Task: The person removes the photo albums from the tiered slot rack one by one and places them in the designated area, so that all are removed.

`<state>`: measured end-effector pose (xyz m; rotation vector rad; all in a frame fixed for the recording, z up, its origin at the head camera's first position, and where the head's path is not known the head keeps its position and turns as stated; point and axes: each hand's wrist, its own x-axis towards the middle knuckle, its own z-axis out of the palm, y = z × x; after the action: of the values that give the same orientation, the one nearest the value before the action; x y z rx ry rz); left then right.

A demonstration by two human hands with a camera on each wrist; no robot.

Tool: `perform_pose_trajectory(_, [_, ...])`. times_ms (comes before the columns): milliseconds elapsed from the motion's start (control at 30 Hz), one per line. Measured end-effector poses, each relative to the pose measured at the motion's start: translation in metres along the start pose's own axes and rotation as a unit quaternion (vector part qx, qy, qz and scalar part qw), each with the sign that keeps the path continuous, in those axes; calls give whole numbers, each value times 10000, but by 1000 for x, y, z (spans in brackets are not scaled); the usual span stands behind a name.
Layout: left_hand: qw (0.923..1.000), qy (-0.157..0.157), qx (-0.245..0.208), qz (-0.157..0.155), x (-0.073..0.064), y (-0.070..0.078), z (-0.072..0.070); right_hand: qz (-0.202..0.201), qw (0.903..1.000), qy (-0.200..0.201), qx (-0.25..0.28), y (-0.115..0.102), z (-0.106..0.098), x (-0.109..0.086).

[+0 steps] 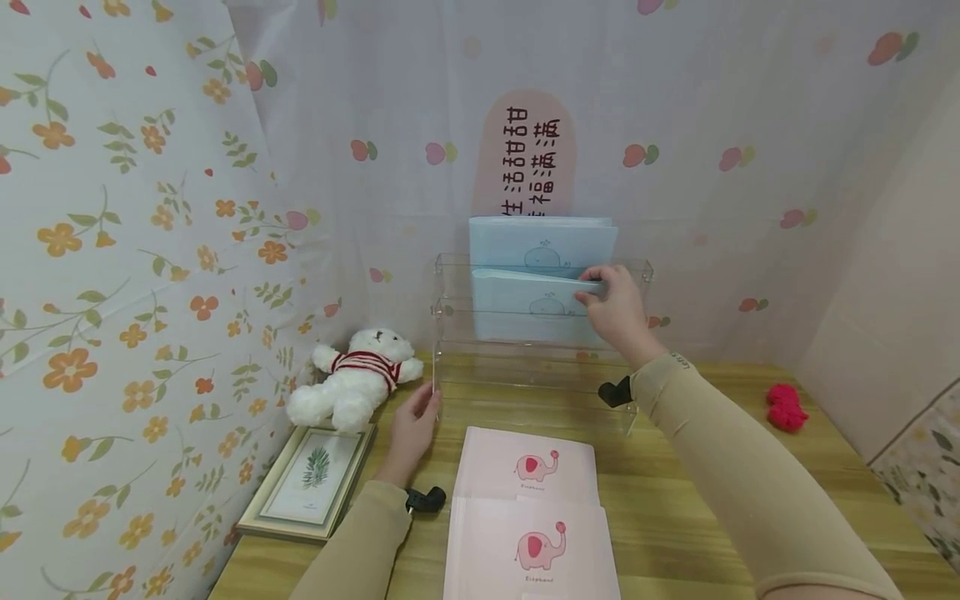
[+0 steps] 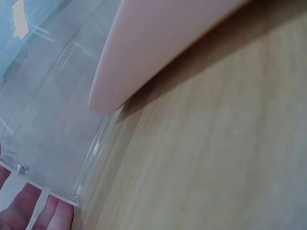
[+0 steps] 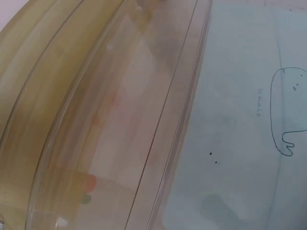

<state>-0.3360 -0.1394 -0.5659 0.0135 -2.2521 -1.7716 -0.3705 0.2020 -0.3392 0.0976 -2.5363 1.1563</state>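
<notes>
A clear stepped rack stands against the back curtain. Two light blue books, each with a whale drawn on the cover, stand in its upper tiers, a rear one and a front one. My right hand pinches the front blue book by its top right corner, thumb in front. The right wrist view shows that whale cover close up, behind clear plastic. At the rack's left side panel, my left hand touches the edge with extended fingers. Two pink elephant books lie overlapping before the rack.
A white teddy bear in a striped sweater leans at the left, by a framed leaf picture lying flat. A small bright red item sits on the wooden table at the right. Curtains line the left and back.
</notes>
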Motion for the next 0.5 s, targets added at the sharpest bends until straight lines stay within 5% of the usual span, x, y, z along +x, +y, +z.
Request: perform_pose_trajectory(500, [10000,-52,10,59,0,-1,-2,-347,9979,537,90,-14,-11,-5])
